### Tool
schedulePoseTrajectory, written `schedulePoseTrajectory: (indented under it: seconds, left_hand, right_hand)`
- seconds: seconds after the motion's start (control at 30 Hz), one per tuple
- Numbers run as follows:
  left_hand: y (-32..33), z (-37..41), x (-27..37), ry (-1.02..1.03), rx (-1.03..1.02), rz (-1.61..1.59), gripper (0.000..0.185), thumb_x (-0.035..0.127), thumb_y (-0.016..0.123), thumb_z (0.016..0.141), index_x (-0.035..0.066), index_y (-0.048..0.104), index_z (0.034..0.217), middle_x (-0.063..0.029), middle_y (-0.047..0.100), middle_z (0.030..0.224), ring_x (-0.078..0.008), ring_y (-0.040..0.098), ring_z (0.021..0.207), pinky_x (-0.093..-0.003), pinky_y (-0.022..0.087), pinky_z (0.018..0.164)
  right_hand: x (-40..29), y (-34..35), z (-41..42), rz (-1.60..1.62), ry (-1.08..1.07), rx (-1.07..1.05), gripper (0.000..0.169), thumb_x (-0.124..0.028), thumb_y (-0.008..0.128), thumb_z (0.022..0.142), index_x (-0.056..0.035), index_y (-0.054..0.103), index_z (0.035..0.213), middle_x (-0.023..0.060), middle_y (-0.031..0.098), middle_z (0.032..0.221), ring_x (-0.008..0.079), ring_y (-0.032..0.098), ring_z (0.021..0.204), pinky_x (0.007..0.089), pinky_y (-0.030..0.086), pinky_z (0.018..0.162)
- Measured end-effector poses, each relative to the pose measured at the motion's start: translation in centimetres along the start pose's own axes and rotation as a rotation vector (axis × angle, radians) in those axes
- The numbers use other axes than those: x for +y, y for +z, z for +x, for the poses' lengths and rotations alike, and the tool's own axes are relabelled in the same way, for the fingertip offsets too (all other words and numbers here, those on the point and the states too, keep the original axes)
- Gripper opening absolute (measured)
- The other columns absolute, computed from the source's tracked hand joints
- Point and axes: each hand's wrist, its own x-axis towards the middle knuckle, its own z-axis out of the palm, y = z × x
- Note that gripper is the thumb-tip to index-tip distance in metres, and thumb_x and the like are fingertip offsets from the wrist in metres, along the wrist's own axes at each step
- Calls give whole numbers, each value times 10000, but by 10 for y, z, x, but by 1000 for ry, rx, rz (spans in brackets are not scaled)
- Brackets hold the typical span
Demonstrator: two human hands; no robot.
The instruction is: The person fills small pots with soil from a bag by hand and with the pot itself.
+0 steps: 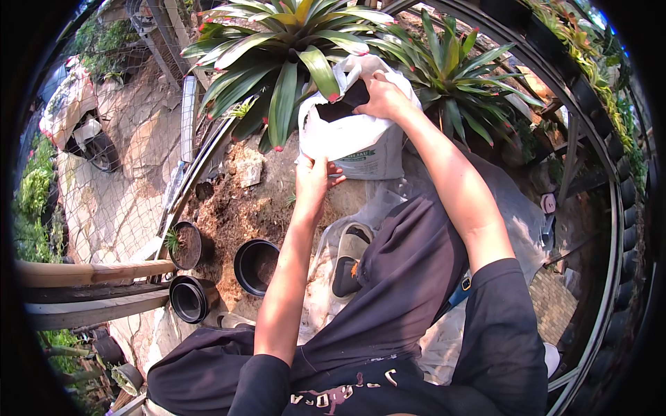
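Observation:
A white woven sack [372, 156] with green printing stands upright before me, its mouth open and dark inside. My left hand [315, 179] pinches the near left edge of the sack's rim. Over the right side of the mouth, my right hand [382, 99] grips the rim, its fingertips partly hidden at the opening. One leaf of a large bromeliad [299, 44] hangs across the sack's left edge. What lies deep in the sack is too dark to tell.
Left of my legs stand a black pot [255, 268] with some soil, a planted pot [188, 244] and nested black pots [188, 301]. A second bromeliad [452, 73] grows right of the sack. Wire netting [130, 130] borders the left. Clear plastic sheeting [325, 249] lies around my shoe [351, 260].

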Motion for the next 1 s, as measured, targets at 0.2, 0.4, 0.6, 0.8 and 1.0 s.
schedulePoseTrajectory:
  seconds: [0.2, 0.4, 0.6, 0.8, 1.0]
  left_hand:
    - [-2, 0, -14, -4, 29, -23, 181, 204, 507, 1021, 44, 538, 1099, -37, 565, 878, -139, 620, 765, -344, 613, 703]
    - [-10, -1, -22, -17, 41, -27, 197, 204, 512, 1021, 52, 547, 1142, -20, 551, 872, -126, 599, 777, -351, 610, 722]
    - [-6, -4, -18, -13, 26, -32, 203, 215, 538, 1012, 67, 559, 1149, -2, 532, 858, -114, 593, 770, -340, 604, 728]
    - [-7, -6, -16, -19, 14, -23, 271, 336, 581, 1015, 84, 556, 1112, 13, 531, 853, -101, 594, 777, -323, 587, 739]
    - [-4, -13, -13, 3, 27, -20, 297, 364, 573, 1019, 80, 556, 1104, 6, 540, 871, -104, 590, 788, -322, 570, 735]
  right_hand:
    - [-4, 20, 15, 114, -63, -33, 861, -445, 824, 672, -22, 513, 1355, 256, 579, 1313, 385, 583, 1202, 408, 439, 1064]
    - [-26, 8, 7, 228, -105, -163, 779, -468, 781, 690, -31, 597, 1309, 204, 633, 1290, 326, 605, 1197, 381, 454, 1049]
    - [-3, 11, 22, 250, 56, -173, 737, -553, 688, 768, -13, 641, 1266, 201, 683, 1206, 299, 648, 1130, 357, 482, 993]
    - [10, -3, 21, 234, 0, -70, 649, -561, 657, 826, 27, 692, 1100, 174, 700, 896, 267, 675, 853, 374, 518, 811]
    - [26, -20, 9, 450, 161, 46, 675, -566, 618, 885, 38, 630, 1185, 81, 656, 831, 178, 635, 684, 334, 515, 641]
